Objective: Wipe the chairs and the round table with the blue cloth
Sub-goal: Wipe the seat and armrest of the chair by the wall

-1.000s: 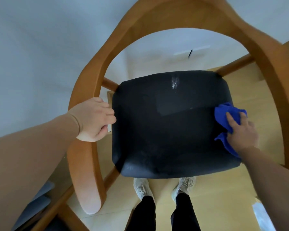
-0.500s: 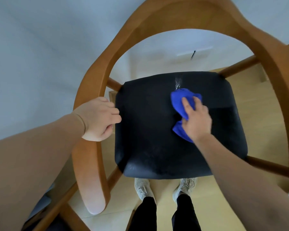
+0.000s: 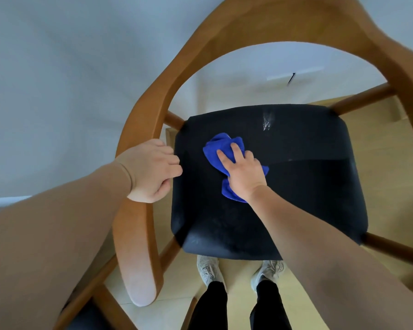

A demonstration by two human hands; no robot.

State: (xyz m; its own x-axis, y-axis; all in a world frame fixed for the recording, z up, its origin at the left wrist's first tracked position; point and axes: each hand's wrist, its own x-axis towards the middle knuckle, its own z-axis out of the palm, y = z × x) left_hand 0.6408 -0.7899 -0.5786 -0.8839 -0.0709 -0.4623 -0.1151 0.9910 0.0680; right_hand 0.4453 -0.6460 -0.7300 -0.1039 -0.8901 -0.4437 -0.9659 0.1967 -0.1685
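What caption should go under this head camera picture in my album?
Right hand presses the blue cloth on the black chair seat; left hand grips the wooden armrest.

Our two forearms are bare to the frame edge, with no sleeves, and our left hand [image 3: 152,171] and right hand [image 3: 243,173] wear no gloves. At six o'clock we wear black trousers [image 3: 239,308] above pale grey knit trainers [image 3: 210,270] with laces.
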